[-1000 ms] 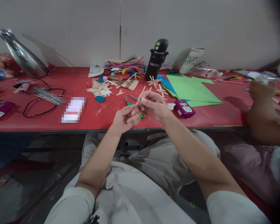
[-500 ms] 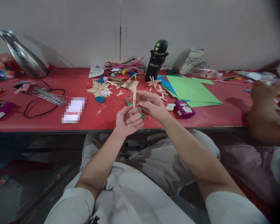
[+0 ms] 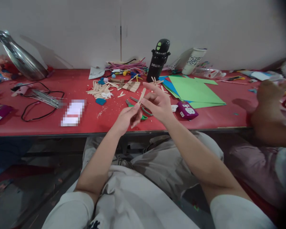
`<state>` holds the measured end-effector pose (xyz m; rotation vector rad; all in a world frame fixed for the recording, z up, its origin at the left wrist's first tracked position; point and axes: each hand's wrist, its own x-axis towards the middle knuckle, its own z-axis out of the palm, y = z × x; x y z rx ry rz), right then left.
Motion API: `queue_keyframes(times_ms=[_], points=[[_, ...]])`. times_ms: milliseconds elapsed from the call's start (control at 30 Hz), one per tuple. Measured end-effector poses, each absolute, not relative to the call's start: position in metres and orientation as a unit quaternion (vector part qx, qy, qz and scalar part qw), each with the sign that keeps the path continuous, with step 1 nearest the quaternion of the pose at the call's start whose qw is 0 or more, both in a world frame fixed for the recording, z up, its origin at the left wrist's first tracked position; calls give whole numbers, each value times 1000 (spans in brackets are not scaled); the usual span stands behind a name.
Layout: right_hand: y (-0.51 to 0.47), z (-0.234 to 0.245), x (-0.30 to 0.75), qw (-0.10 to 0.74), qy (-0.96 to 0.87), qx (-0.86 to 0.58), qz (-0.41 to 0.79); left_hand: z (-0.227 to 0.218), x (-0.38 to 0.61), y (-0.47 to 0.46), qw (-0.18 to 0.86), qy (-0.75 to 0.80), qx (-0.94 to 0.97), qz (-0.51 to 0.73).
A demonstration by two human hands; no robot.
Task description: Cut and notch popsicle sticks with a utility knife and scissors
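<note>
A pale wooden craft stick (image 3: 142, 93) points up and away between my hands, above the red table. My left hand (image 3: 126, 118) is closed around its lower end, thumb along it and the other fingers curled below. My right hand (image 3: 160, 104) meets the stick from the right; its thumb and a bent finger pinch it, while the index finger reaches out past the top. Green-handled scissors (image 3: 144, 117) lie beneath my hands, partly covered by them. Beyond is a heap of loose craft sticks (image 3: 98, 90) and a flat panel of joined sticks (image 3: 131, 86).
A black bottle (image 3: 158, 62) and a white tumbler (image 3: 193, 62) stand at the back. Green paper sheets (image 3: 195, 92) and a purple box (image 3: 187, 110) lie to the right. At left are a steel jug (image 3: 26, 60) and wire bundle (image 3: 46, 99). Another person's arm (image 3: 264, 111) rests far right.
The stick has tipped from upright to slanting rightward. My right thumb has come onto it, and my left fingers have turned downward. The view has shifted slightly.
</note>
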<state>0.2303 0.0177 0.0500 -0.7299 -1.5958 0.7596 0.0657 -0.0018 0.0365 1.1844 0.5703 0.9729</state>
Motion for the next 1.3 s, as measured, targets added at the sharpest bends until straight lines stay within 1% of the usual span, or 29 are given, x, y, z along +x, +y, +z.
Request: queue_keyframes(times_ms=[100, 233, 333, 533, 733, 867, 1000, 1167, 1300], points=[[19, 49, 229, 595, -658, -325, 328, 40, 55, 2, 554, 323, 588, 493], [19, 49, 226, 597, -641, -336, 347, 43, 42, 7, 474, 363, 620, 509], [16, 50, 223, 585, -647, -352, 339, 45, 37, 9, 442, 370, 634, 515], [12, 49, 222, 529, -679, -393, 323, 42, 34, 12, 385, 393, 628, 551], [10, 45, 221, 491, -707, -391, 327, 41, 34, 13, 353, 383, 621, 585], [11, 41, 219, 460, -754, -374, 282, 41, 35, 12, 301, 393, 650, 577], [11, 41, 216, 452, -786, -351, 233, 40, 36, 11, 262, 421, 677, 544], [8, 43, 214, 438, -783, -371, 239, 42, 38, 7, 255, 433, 691, 520], [8, 43, 214, 442, -777, -379, 241, 43, 39, 7, 215, 438, 704, 516]])
